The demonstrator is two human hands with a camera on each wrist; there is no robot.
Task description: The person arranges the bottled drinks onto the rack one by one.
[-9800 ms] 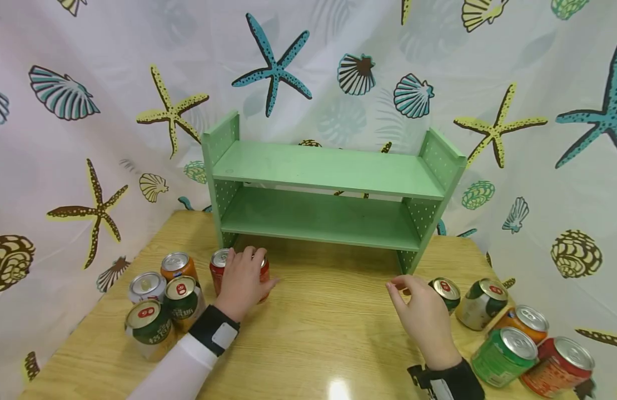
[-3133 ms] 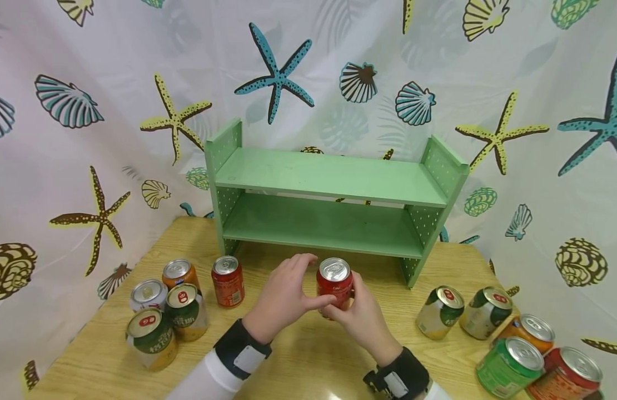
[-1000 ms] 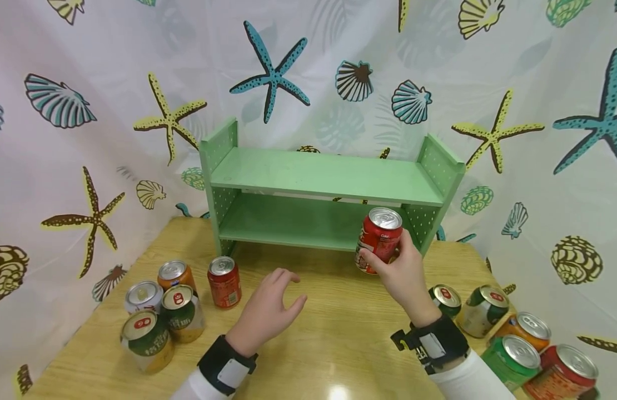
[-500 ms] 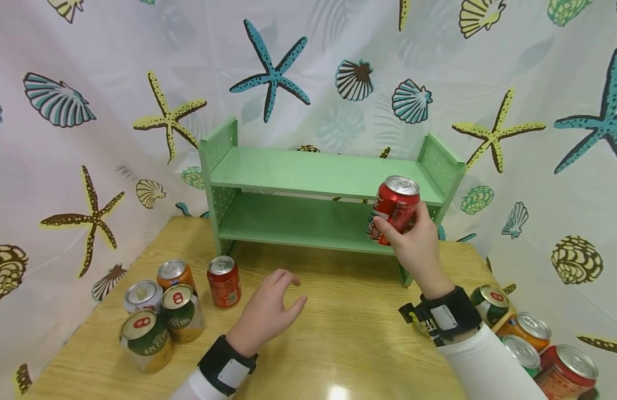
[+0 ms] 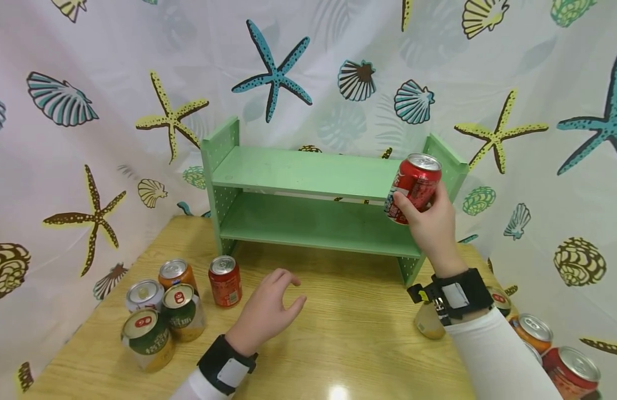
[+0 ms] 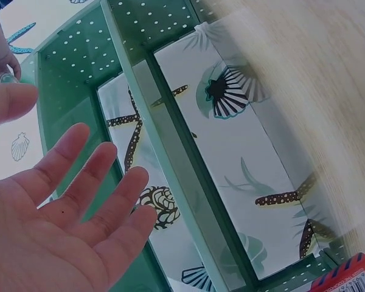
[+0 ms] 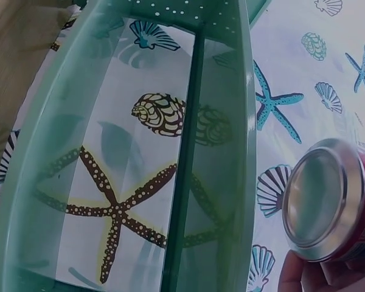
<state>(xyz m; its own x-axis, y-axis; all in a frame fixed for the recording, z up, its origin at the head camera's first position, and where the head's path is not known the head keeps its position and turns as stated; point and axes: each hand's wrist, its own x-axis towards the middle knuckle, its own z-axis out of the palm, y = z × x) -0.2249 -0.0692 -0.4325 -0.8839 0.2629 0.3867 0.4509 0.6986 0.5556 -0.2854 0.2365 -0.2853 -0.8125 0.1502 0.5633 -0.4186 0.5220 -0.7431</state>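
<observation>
My right hand [image 5: 433,225] grips a red Coke can [image 5: 416,191] in the air, slightly tilted, in front of the right end of the green shelf's upper board [image 5: 308,169]. In the right wrist view the can's silver bottom [image 7: 316,204] shows, with fingers [image 7: 319,274] beneath it. My left hand [image 5: 268,311] hovers over the table with its fingers loosely bent and nothing in them; the left wrist view shows its bare palm [image 6: 55,237]. To its left a second red can [image 5: 225,283] stands upright on the table.
Orange [image 5: 177,272], white [image 5: 144,294] and two green-gold cans [image 5: 184,314] cluster on the left of the wooden table [image 5: 333,311]. On the right, several cans, among them a red one [image 5: 571,372], are partly hidden by my right arm. A patterned curtain [image 5: 328,50] hangs behind.
One red can left the left side, passed from my left hand to my right hand at the middle, then rose rightward to upper-board height. My left hand drew back and has stayed still lately.
</observation>
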